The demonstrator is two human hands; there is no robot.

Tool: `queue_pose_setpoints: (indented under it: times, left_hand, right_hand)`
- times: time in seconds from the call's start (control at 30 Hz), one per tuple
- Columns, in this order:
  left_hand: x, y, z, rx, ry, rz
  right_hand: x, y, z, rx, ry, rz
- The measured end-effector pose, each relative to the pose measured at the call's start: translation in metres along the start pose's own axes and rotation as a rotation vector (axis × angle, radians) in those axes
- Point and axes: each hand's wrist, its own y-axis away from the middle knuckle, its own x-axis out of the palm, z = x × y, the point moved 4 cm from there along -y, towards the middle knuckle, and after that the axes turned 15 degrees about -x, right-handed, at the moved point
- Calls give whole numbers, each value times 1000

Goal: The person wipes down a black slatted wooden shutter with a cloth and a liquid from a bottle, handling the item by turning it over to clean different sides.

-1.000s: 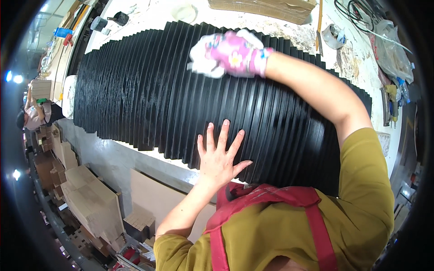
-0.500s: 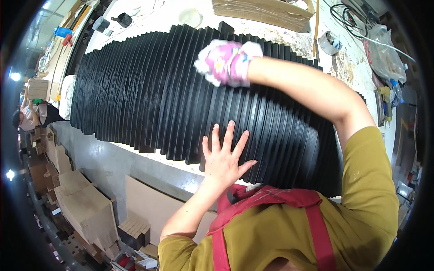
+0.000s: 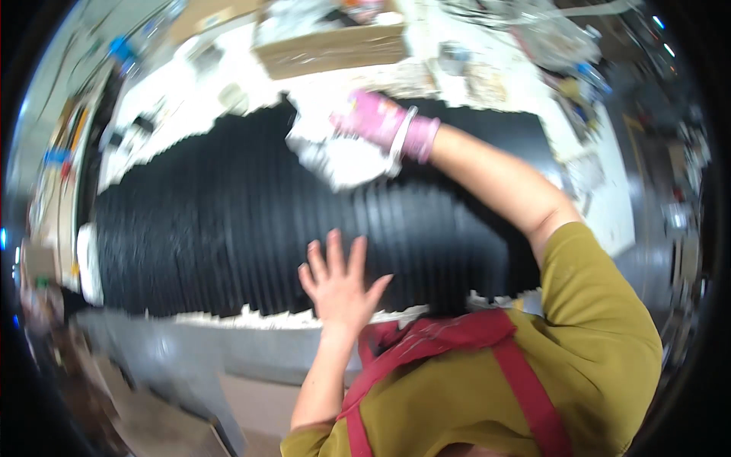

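On the ribbed black sheet, the gloved right hand grips a white cloth; the left hand lies spread open.

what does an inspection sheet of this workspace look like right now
surface: white worktable, mostly covered.
job's things: black ribbed pleated sheet lying flat; crumpled white cloth on it.
clutter: brown cardboard box at the far edge; blurred small items around.
grippers: left hand bare, fingers spread, flat on the sheet's near edge; right hand in a pink glove, on the cloth.
cables: nothing seen clearly, picture blurred.
surroundings: cardboard pieces below the table's near side.
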Motion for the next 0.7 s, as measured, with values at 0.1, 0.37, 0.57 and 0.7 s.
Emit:
queue_pose_setpoints:
  times: [0.1, 0.37, 0.57, 0.7]
  left_hand:
    - [2, 0, 11, 9, 135, -51]
    - [-26, -16, -16, 246, 574, -187]
    - [-35, -93, 33, 184, 183, -292]
    - [-38, -109, 58, 7, -225, -22]
  right_hand:
    - [33, 69, 29, 174, -818, -321]
    - [25, 137, 126, 244, -852, -86]
    - [-123, 300, 145, 415, 187, -203]
    - [-170, 433, 137, 735, 207, -664]
